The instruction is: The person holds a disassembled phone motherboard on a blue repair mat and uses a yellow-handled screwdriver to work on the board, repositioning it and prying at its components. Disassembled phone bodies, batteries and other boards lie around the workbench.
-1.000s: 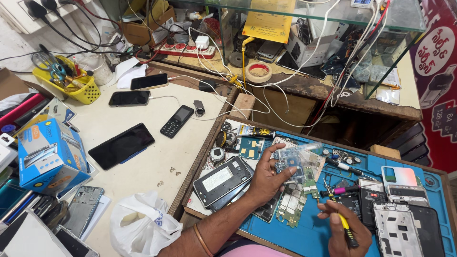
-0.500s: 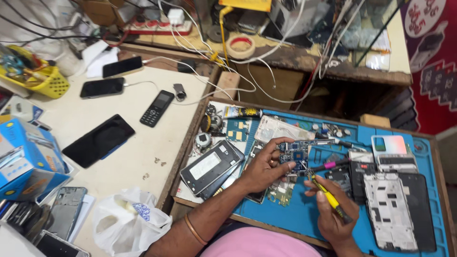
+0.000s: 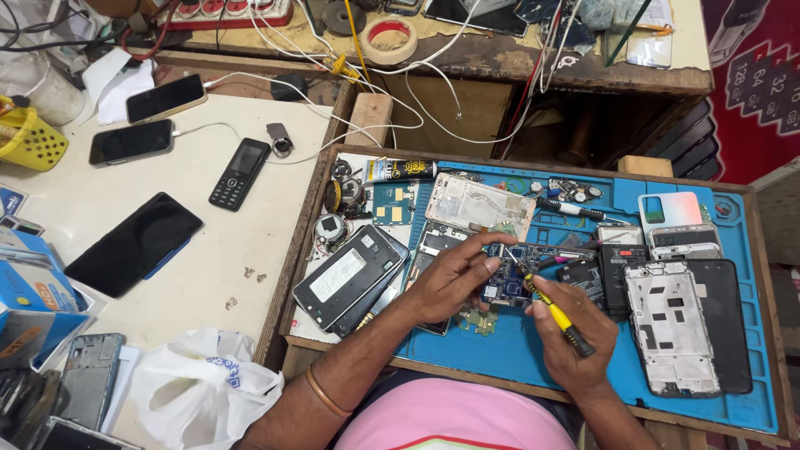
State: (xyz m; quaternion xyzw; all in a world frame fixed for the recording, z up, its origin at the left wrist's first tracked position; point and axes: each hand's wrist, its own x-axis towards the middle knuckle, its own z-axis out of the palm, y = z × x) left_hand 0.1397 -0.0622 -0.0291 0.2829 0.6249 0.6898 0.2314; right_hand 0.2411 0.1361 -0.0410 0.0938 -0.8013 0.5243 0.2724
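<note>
My left hand (image 3: 450, 279) presses down on a dark blue phone circuit board (image 3: 508, 279) lying on the blue work mat (image 3: 500, 350). My right hand (image 3: 571, 333) grips a yellow-handled screwdriver (image 3: 557, 315), its tip touching the board near my left fingertips. A white phone frame (image 3: 479, 204) lies just behind the board. A black-and-grey phone back (image 3: 350, 275) rests left of my left hand.
Several opened phones (image 3: 675, 325) and covers lie on the mat's right side. On the white table to the left are a black smartphone (image 3: 133, 242), a keypad phone (image 3: 239, 172), two charging phones (image 3: 133, 140), a blue box (image 3: 33, 300) and a white plastic bag (image 3: 200, 387). Cables and a tape roll (image 3: 392, 35) lie behind.
The view has tilted down and closer over the mat. My right hand has brought the screwdriver tip up onto the circuit board; my left hand stays on the board.
</note>
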